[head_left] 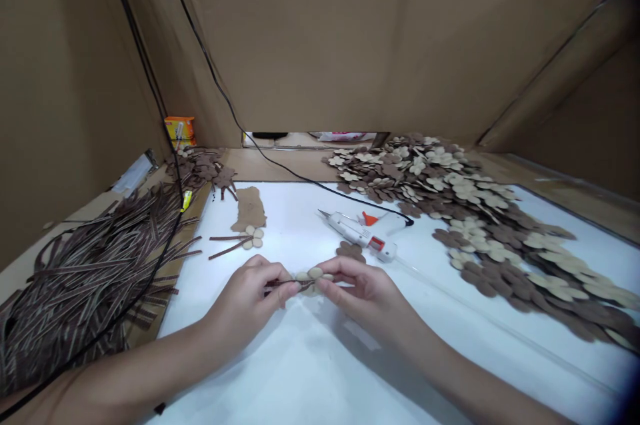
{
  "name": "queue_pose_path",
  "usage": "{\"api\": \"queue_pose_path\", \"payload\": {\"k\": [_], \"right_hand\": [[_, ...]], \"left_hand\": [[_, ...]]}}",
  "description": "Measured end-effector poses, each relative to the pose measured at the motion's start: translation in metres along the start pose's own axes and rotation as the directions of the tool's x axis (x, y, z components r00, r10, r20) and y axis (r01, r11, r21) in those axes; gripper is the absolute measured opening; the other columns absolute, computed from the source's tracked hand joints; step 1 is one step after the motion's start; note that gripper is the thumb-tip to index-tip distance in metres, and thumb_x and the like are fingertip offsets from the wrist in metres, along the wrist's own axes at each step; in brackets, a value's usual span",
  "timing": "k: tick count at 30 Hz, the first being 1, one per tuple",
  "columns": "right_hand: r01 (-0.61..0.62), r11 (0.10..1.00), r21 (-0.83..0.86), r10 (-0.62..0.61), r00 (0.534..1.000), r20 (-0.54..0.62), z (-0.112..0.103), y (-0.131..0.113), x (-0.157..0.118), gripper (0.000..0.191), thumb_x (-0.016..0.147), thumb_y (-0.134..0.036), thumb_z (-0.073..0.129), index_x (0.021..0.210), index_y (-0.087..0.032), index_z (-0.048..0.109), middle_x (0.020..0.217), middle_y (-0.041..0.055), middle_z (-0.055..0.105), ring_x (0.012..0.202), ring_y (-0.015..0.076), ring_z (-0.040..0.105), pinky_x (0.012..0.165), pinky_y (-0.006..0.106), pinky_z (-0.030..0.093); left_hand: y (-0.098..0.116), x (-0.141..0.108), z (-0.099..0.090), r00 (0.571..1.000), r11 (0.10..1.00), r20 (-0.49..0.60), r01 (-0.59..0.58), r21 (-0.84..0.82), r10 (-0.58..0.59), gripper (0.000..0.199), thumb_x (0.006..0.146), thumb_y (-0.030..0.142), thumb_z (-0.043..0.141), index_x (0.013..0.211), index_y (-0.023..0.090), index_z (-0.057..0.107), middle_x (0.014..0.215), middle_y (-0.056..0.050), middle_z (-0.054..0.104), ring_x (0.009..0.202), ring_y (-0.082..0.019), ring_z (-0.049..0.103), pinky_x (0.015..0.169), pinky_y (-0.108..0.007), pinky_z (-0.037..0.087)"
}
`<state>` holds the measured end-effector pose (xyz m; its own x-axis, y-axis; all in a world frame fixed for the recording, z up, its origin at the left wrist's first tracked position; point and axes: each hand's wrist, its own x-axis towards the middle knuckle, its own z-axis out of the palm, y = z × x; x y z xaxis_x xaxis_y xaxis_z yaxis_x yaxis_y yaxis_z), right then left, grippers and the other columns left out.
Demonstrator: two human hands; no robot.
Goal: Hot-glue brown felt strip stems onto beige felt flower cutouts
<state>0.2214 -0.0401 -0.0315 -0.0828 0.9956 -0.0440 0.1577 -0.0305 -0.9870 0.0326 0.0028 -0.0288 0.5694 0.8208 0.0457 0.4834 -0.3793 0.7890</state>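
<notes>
Near the middle of the white work surface (235,378), my left hand (255,288) pinches thin brown strips at the left side of a small beige flower piece (315,274). My right hand (363,285) grips the same flower's right side between thumb and fingers. Just beyond my right hand lies a brown flower piece (351,251). A white glue gun (357,233) rests behind it, its nozzle pointing left. To the left, a beige flower with two brown strips (253,237) lies below a torn piece of cardboard (250,208).
A large heap of brown strips (100,258) fills the left. Many brown and beige flower pieces (465,192) spread over the right. Black cables (215,72) hang across the cardboard walls (320,32). An orange box (181,131) stands at the back left.
</notes>
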Motion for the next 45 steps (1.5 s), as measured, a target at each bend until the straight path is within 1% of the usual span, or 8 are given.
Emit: {"api": "queue_pose_path", "payload": {"k": [4, 9, 18, 24, 30, 35, 40, 45], "right_hand": [[-0.102, 0.954, 0.281, 0.095, 0.995, 0.038, 0.006, -0.002, -0.001, 0.019, 0.076, -0.037, 0.065, 0.073, -0.018, 0.062, 0.071, -0.0012, 0.061, 0.067, 0.0101, 0.054, 0.064, 0.022, 0.042], [-0.156, 0.890, 0.430, 0.154, 0.987, 0.039, 0.010, -0.004, -0.003, 0.019, 0.076, -0.037, 0.066, 0.074, -0.018, 0.063, 0.074, -0.0006, 0.060, 0.072, 0.0113, 0.053, 0.075, 0.026, 0.042], [-0.126, 0.884, 0.450, 0.157, 0.987, -0.032, 0.013, -0.001, -0.004, 0.017, 0.075, -0.036, 0.067, 0.078, -0.019, 0.065, 0.079, 0.0008, 0.063, 0.075, 0.0139, 0.054, 0.075, 0.029, 0.042], [-0.133, 0.838, 0.530, 0.168, 0.986, -0.018, 0.016, -0.002, -0.008, 0.012, 0.078, -0.031, 0.065, 0.082, -0.020, 0.064, 0.081, 0.0004, 0.065, 0.078, 0.0132, 0.057, 0.075, 0.026, 0.043], [-0.103, 0.849, 0.519, 0.143, 0.989, -0.038, 0.018, -0.001, -0.005, 0.012, 0.078, -0.031, 0.065, 0.082, -0.019, 0.065, 0.080, 0.0005, 0.066, 0.077, 0.0125, 0.057, 0.074, 0.025, 0.043], [-0.080, 0.876, 0.476, 0.140, 0.986, -0.093, 0.017, 0.001, -0.004, 0.017, 0.074, -0.032, 0.069, 0.082, -0.018, 0.065, 0.077, 0.0008, 0.066, 0.070, 0.0119, 0.057, 0.067, 0.025, 0.043], [-0.062, 0.889, 0.454, 0.153, 0.974, -0.168, 0.017, 0.000, -0.005, 0.031, 0.070, -0.034, 0.072, 0.095, -0.022, 0.060, 0.070, -0.0023, 0.064, 0.066, 0.0123, 0.058, 0.064, 0.025, 0.043], [-0.043, 0.866, 0.498, 0.149, 0.973, -0.176, 0.018, -0.003, -0.005, 0.040, 0.068, -0.031, 0.074, 0.100, -0.023, 0.051, 0.066, -0.0046, 0.064, 0.063, 0.0105, 0.058, 0.064, 0.023, 0.042]], "left_hand": [[-0.002, -0.003, 0.003, 0.998, 0.998, -0.013, -0.056, -0.010, 0.056, 0.027, 0.087, 0.029, 0.047, 0.063, 0.018, 0.053, 0.064, 0.000, 0.051, 0.071, -0.015, 0.048, 0.062, -0.023, 0.036], [0.000, -0.007, 0.004, 0.985, 0.987, -0.060, -0.161, 0.011, 0.162, 0.026, 0.087, 0.026, 0.045, 0.063, 0.018, 0.050, 0.064, 0.000, 0.050, 0.068, -0.014, 0.047, 0.060, -0.024, 0.035], [0.004, -0.007, 0.005, 0.987, 0.987, -0.040, -0.157, -0.029, 0.156, 0.027, 0.087, 0.027, 0.045, 0.061, 0.018, 0.047, 0.062, 0.001, 0.046, 0.064, -0.013, 0.044, 0.058, -0.024, 0.033], [0.006, -0.007, 0.007, 0.999, 0.984, 0.012, -0.039, -0.174, 0.042, 0.028, 0.087, 0.032, 0.044, 0.063, 0.018, 0.046, 0.060, 0.003, 0.042, 0.059, -0.011, 0.040, 0.056, -0.023, 0.030], [0.006, -0.008, 0.007, 0.996, 0.939, 0.090, 0.052, -0.340, -0.023, 0.029, 0.087, 0.035, 0.044, 0.063, 0.017, 0.045, 0.056, 0.005, 0.037, 0.055, -0.010, 0.034, 0.052, -0.022, 0.026], [0.005, -0.009, 0.008, 0.986, 0.897, 0.140, 0.138, -0.420, -0.086, 0.029, 0.086, 0.037, 0.046, 0.065, 0.018, 0.046, 0.053, 0.006, 0.038, 0.052, -0.009, 0.034, 0.050, -0.022, 0.025], [0.008, -0.008, 0.006, 0.985, 0.881, 0.171, 0.096, -0.464, -0.017, 0.033, 0.086, 0.035, 0.048, 0.058, 0.017, 0.045, 0.056, 0.004, 0.044, 0.056, -0.010, 0.041, 0.055, -0.023, 0.030], [0.009, -0.009, 0.005, 0.983, 0.869, 0.181, 0.081, -0.489, 0.010, 0.032, 0.085, 0.031, 0.050, 0.057, 0.016, 0.048, 0.060, 0.002, 0.048, 0.060, -0.011, 0.045, 0.060, -0.023, 0.033]]}}
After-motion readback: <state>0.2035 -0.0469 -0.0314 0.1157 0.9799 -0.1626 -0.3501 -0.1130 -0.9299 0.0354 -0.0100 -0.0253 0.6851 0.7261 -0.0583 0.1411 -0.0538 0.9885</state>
